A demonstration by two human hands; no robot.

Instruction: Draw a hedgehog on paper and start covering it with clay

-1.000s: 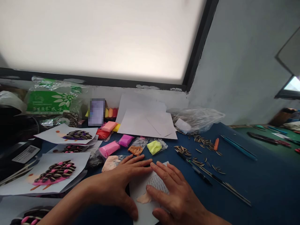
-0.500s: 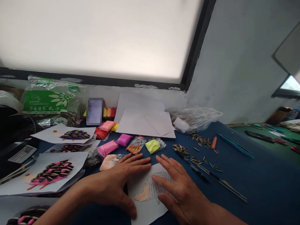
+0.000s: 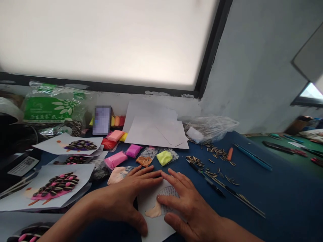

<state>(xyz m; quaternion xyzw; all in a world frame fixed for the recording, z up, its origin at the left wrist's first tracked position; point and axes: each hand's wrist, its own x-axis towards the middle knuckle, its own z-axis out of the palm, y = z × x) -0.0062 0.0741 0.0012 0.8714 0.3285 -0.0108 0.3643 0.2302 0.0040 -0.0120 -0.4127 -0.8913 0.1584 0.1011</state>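
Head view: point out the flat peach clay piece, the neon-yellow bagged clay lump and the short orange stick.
Flat peach clay piece [image 3: 155, 211], head view, its middle.
Neon-yellow bagged clay lump [image 3: 164, 157], head view, its middle.
Short orange stick [image 3: 229, 154], head view, mid-length.

Hands, two: one left hand [image 3: 127, 193], one right hand [image 3: 190, 201]. Drawn-on sheet [image 3: 155, 231], one, carrying one peach clay piece [image 3: 154, 211]. Seed-covered pictures [image 3: 57, 186], four in my view, one partly covered, one cut off at the edge. Clay packets [image 3: 116, 160], at least eight by my remote count, some overlapping. Blank papers [image 3: 151, 131], at least two. Black pen [image 3: 212, 184], one. Blue slim tool [image 3: 254, 158], one. Orange stick [image 3: 229, 154], one. Green-printed bag [image 3: 45, 108], one. Loose seeds [image 3: 195, 161]: too many overlap for me to count.
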